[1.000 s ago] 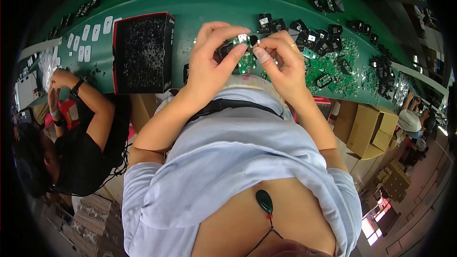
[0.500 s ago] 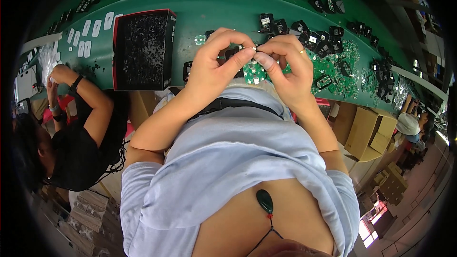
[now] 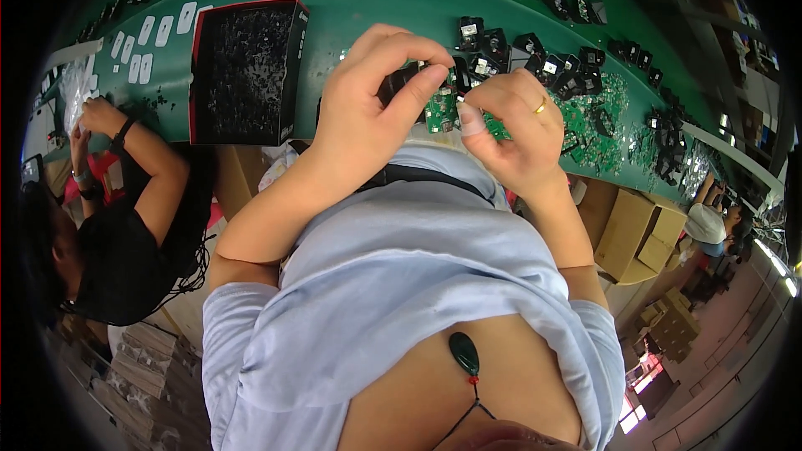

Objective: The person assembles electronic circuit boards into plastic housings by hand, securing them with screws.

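My left hand [image 3: 372, 92] is over the bench with thumb and index finger bent towards each other; what lies between their tips is too small to make out. Close by on its right, my right hand [image 3: 520, 129] is closed, thumb against curled fingers, with a tiny pale bit showing at the tips. The hands are slightly apart. Below and between them lies a green circuit board [image 3: 440, 110]. A dark part [image 3: 462, 75] shows just beyond the fingertips. Black housings [image 3: 493, 43] with boards inside are grouped beyond my right hand.
Left of my hands stands a black box [image 3: 242, 75] with red edges, full of small dark pieces. White flat plates [image 3: 164, 35] lie farther left, near a co-worker's arm [image 3: 154, 159]. Loose green boards [image 3: 606, 113] are heaped at right. An open cardboard box [image 3: 635, 234] stands below the bench.
My hands, whose fingertips met half a second ago, have drawn apart. The right hand has moved down and curled more tightly; the left has shifted slightly up. The whole view has shifted a little.
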Demonstrator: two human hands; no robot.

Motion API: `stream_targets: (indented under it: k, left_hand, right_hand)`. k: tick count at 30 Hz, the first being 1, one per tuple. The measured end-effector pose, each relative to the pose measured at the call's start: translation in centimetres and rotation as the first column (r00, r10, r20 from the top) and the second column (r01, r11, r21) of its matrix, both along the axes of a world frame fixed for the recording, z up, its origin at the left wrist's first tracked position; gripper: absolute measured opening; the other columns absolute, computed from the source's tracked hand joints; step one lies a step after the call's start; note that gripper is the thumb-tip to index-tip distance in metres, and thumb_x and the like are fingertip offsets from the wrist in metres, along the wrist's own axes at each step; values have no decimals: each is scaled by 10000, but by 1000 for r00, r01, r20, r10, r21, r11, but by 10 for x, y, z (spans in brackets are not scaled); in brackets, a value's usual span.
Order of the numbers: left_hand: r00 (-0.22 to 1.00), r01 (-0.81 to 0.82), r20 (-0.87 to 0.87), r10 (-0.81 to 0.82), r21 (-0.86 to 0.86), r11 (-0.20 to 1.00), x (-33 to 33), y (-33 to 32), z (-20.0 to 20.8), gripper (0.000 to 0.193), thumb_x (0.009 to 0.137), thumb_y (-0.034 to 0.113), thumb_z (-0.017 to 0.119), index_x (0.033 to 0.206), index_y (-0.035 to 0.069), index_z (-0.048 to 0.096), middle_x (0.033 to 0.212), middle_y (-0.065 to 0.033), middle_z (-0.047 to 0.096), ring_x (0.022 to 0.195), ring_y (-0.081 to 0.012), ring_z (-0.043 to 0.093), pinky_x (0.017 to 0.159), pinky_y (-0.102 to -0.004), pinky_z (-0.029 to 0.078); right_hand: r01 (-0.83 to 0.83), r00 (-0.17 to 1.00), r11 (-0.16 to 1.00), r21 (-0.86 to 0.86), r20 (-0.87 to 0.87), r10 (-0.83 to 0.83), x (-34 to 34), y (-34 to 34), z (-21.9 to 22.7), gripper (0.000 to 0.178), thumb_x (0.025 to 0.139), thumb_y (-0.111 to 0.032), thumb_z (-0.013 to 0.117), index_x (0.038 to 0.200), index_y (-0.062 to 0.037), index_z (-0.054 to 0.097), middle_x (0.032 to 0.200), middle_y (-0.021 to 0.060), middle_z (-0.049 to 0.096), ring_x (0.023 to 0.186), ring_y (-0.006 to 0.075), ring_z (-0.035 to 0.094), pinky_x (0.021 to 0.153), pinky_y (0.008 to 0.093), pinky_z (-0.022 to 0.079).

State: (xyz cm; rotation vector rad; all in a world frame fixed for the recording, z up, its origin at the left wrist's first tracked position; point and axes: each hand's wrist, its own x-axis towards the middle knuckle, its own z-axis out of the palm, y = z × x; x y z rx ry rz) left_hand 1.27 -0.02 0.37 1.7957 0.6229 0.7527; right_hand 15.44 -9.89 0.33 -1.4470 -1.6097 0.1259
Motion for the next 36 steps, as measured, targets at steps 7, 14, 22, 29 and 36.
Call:
stream_targets:
  k: [7, 14, 22, 29, 36]
  left_hand:
    - [998, 2, -66, 0, 19, 1000, -1, -2, 11, 172, 835, 52, 552, 998, 40, 606, 925, -54, 536, 814, -102, 506, 576, -184, 404]
    - [989, -99, -101, 105, 64, 993, 2, -2, 14, 210, 765, 84, 628, 973, 59, 612, 853, -68, 564, 589, -166, 537, 528, -261, 435]
    - [989, -89, -110, 101, 114, 990, 4, -3, 14, 176, 747, 78, 644, 920, 48, 629, 839, -64, 572, 587, -171, 550, 520, -271, 442]
    - [991, -94, -69, 112, 222, 971, 8, 0, 7, 174, 744, 79, 641, 916, 53, 632, 776, -62, 546, 579, -194, 555, 505, -288, 442]
    - [983, -150, -72, 167, 201, 968, 8, -4, -18, 144, 750, 77, 628, 893, 74, 650, 751, -62, 540, 563, -198, 542, 506, -289, 440]
  right_hand:
    - [-36, 978, 999, -2, 204, 36, -1, 6, 7, 278, 526, -40, 658, 789, -36, 570, 759, 47, 524, 611, 206, 494, 497, 301, 424]
    - [-48, 969, 998, -34, 242, 55, 0, 9, 13, 297, 522, -52, 662, 805, -41, 572, 761, 41, 508, 635, 204, 495, 506, 300, 435]
    - [-71, 875, 981, -179, 461, 148, 0, 10, 29, 192, 578, -83, 602, 758, -66, 540, 735, 25, 485, 643, 177, 492, 516, 283, 458]
    - [-149, 859, 943, -297, 433, 273, 0, 19, 43, 210, 567, 3, 618, 751, -25, 522, 710, 52, 478, 640, 206, 502, 522, 297, 441]
    - [-244, 952, 913, -326, 100, 290, 10, 23, 8, 156, 643, 18, 620, 776, 3, 540, 726, 94, 509, 670, 259, 529, 573, 344, 446]
